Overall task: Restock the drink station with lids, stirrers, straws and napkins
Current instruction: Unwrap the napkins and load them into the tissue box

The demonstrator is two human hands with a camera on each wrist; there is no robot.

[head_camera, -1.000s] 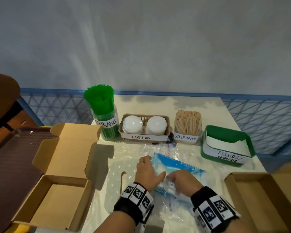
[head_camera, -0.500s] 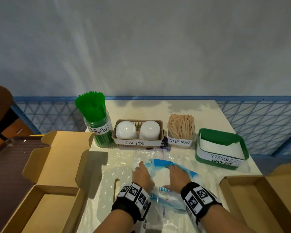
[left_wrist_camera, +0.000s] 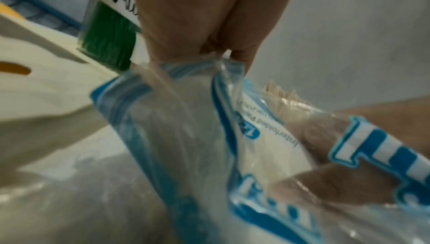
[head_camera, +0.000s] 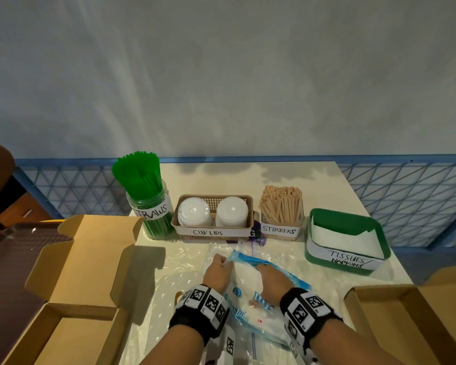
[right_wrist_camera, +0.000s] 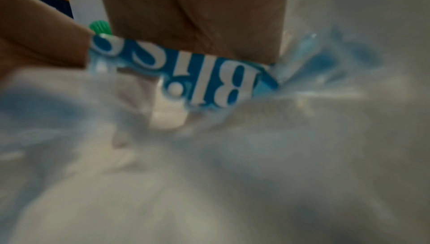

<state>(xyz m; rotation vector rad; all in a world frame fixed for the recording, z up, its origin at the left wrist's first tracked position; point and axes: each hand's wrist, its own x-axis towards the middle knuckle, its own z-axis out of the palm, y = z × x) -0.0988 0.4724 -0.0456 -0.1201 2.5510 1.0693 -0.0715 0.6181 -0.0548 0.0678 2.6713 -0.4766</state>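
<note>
A blue and clear plastic pack of white napkins lies on the table in front of me. My left hand pinches the pack's torn edge at its far left end. My right hand reaches into the pack's opening, its fingers hidden under the plastic. Behind stand the straws jar, the cup lids basket, the stirrers box and the green tissues/napkins tray, which holds a low stack of white napkins.
Open cardboard boxes sit at the left and at the right. Empty clear plastic bags lie under the pack. A blue mesh fence runs behind the table.
Both hands moved forward along the pack towards its far end. The left hand now pinches the torn edge and the right hand has gone into the opening. The camera tilted up slightly.
</note>
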